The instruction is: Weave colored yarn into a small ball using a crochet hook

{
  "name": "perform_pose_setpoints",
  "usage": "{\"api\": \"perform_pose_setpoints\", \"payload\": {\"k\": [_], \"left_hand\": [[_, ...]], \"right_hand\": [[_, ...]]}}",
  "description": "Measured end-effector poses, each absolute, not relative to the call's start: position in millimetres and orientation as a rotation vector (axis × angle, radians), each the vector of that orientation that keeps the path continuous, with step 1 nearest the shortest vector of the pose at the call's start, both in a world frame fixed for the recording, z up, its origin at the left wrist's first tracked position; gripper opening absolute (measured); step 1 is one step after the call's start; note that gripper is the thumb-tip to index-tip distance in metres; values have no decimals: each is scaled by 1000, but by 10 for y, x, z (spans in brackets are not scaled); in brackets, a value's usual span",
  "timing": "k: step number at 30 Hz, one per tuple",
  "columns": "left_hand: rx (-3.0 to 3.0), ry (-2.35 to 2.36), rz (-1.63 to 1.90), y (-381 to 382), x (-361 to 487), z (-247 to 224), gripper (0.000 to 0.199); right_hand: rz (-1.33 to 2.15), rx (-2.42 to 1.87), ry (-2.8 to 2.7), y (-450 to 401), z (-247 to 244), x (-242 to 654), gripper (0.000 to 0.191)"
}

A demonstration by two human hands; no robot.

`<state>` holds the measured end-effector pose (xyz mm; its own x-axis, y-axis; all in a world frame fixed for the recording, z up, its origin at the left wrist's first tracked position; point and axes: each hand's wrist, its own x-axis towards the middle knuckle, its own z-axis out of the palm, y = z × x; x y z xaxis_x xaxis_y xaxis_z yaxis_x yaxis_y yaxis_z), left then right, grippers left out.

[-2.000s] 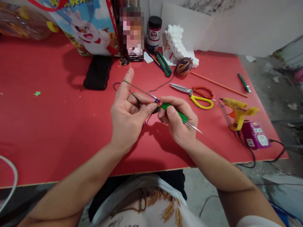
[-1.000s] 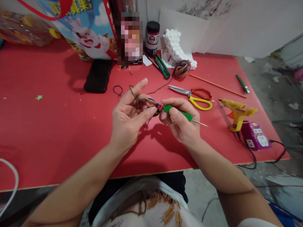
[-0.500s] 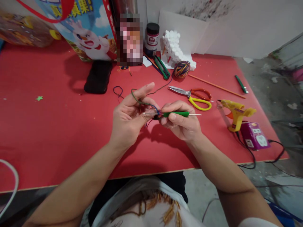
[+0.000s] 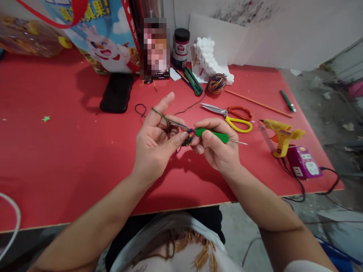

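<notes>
My left hand (image 4: 154,145) pinches a small multicoloured crochet piece (image 4: 188,139) between thumb and fingers, its index finger raised. A dark green and blue strand of yarn (image 4: 170,120) loops over that finger and runs to the piece. My right hand (image 4: 222,145) is closed on a crochet hook (image 4: 217,136) with a green handle and metal tips at both ends. The hook's left tip lies at the yarn by the top of the piece; the exact contact is too small to make out. Behind the hands sits the yarn ball (image 4: 216,84), its strand trailing towards them.
Scissors (image 4: 227,113), a green cutter (image 4: 193,81) and an orange stick (image 4: 259,103) lie beyond my hands on the red table (image 4: 70,162). At right are a yellow glue gun (image 4: 282,136) and a purple box (image 4: 304,162). A black phone (image 4: 117,92) lies left.
The hook has tilted, its handle end lower to the right and its left tip higher. My left index finger has shifted a little left and up with the yarn.
</notes>
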<state>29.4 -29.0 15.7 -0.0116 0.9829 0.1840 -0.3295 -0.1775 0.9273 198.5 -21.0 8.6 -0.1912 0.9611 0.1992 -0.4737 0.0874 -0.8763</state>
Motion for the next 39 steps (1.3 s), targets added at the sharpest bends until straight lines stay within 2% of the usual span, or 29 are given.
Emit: {"api": "perform_pose_setpoints", "payload": {"k": [5, 12, 20, 26, 39], "left_hand": [[1086, 833, 1460, -301, 326, 161, 64], [1086, 1024, 1596, -320, 368, 141, 20], [1344, 1149, 1736, -247, 262, 97, 4], [1487, 1139, 1718, -244, 214, 186, 4], [1265, 1081, 1726, -107, 209, 77, 22]], "right_hand": [[1489, -537, -1013, -185, 90, 1945, 15], [1389, -678, -1073, -202, 64, 1939, 29], [1173, -718, -1200, -218, 29, 1929, 19], [1143, -799, -1289, -231, 60, 1970, 23], [1254, -804, -1357, -255, 63, 2004, 23]]}}
